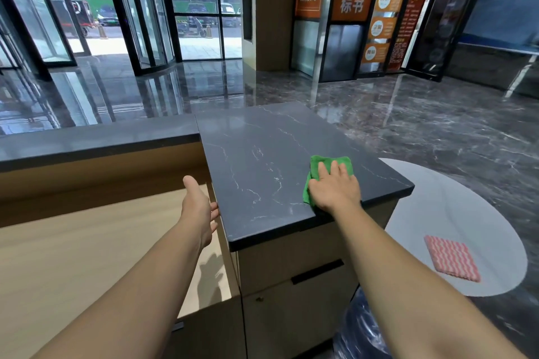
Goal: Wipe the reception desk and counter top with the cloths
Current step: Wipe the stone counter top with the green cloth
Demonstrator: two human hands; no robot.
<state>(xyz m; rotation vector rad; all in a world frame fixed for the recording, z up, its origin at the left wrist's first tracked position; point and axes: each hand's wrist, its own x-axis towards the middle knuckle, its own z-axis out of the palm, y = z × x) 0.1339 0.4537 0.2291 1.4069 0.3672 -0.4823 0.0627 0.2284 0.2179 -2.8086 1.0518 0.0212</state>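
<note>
Head: green cloth (326, 166) under R hand (335, 186).

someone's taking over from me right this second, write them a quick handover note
Right hand: flat on the green cloth, pressing it on the dark counter top near its right front corner.
Left hand: open and holding nothing, fingertips at the counter top's left edge.
Pink striped cloth: lying folded on the round grey table, to the right.
Done: wiping of the counter top is under way; how much is covered cannot be told.
Left: probably the rest of the counter top, then the lower wooden desk.
</note>
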